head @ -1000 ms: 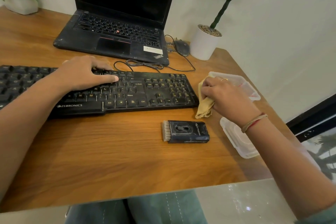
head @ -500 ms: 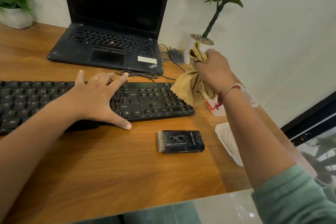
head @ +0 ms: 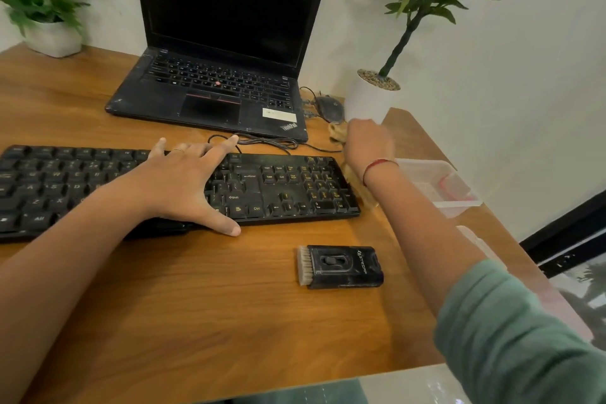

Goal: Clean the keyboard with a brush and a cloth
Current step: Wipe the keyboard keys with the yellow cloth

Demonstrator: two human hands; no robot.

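Left hand [head: 183, 180] flat, splayed on matte black keyboard [head: 288, 187]; right hand [head: 369, 144] bunching crumpled tan cloth [head: 337, 134]; boxy bristle brush [head: 341, 267] apart on woodgrain desk [head: 196, 305].

Smooth wood-grain desk [head: 229, 321], slight sheen. Matt black plastic on keyboard [head: 288, 193], laptop [head: 210, 108] and brush [head: 344, 267] casing, keyboard dusty-looking. Soft crumpled tan fabric cloth [head: 337, 134]; clear glossy plastic container [head: 426, 170] at right.

Wooden tabletop [head: 196, 305], keyboard [head: 288, 187] at left edge, laptop [head: 210, 98] toward far edge, brush [head: 341, 267] near front, clear container [head: 436, 187] at right edge
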